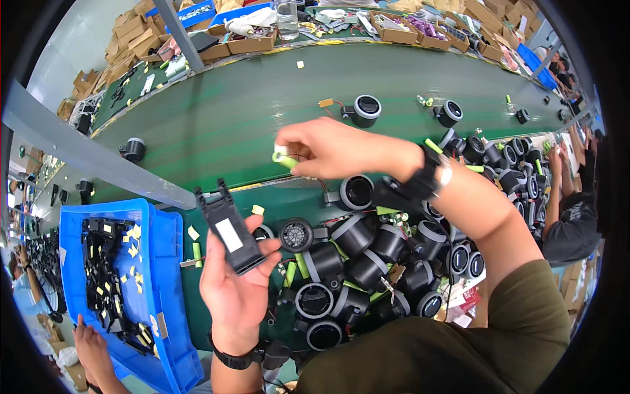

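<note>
My left hand [235, 303] is closed around a black plastic housing [237, 251] with a white label, a long boxy part with two prongs at its far end. Out over the belt, my right hand [338, 150] pinches a light green cylindrical battery cell [285, 159] with a thin dark wire. Just right of my left hand lies a round black grille-faced part [296, 235]. Beyond it spreads a heap of black round motor-like units [354, 234] with grey rims, green cells and wires among them.
A blue bin [147, 262] at left holds black parts and small yellow pieces; another person's hand [92, 351] is beside it. A grey post [98, 144] slants across the left. Several units sit on the green conveyor belt [230, 118]. Another person [572, 223] works at right.
</note>
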The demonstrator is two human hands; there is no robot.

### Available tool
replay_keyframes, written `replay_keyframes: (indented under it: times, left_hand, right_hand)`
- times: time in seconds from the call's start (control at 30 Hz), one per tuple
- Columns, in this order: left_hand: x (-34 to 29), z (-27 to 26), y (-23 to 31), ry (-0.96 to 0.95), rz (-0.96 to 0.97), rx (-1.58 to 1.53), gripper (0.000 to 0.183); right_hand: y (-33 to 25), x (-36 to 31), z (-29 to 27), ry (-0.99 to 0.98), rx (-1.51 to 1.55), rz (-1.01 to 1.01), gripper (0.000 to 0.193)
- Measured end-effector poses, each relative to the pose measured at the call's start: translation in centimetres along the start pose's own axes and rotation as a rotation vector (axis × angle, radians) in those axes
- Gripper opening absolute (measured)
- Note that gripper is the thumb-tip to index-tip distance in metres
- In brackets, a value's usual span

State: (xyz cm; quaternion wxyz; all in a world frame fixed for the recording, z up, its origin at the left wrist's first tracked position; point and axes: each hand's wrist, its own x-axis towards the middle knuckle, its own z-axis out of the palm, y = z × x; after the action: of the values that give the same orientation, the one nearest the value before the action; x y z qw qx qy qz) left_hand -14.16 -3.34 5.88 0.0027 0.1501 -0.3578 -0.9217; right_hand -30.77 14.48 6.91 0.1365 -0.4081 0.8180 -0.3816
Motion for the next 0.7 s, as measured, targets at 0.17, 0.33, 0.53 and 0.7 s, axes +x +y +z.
replay_keyframes:
  times: [0.17, 0.33, 0.53, 0.7]
  left_hand:
    - [1.7, 1.7, -2.7, -0.093, -0.172, 0.012, 0.033]
    - [1.0, 2.8, -4.1, -0.147, -0.213, 0.005, 0.032]
    - [-0.1, 3.8, -4.1, -0.144, -0.206, 0.078, 0.036]
    - [-0.3, 4.3, -4.0, -0.123, -0.22, 0.132, 0.038]
  right_hand:
    - [-2.0, -5.4, 2.0, 0.338, -0.202, -0.336, 0.02]
    - [-2.9, -7.4, 2.9, 0.377, -0.491, -0.543, 0.021]
    - [-2.5, -7.8, 3.7, 0.45, -0.617, -0.724, 0.027]
    - [-2.9, -7.6, 4.2, 0.44, -0.689, -0.74, 0.027]
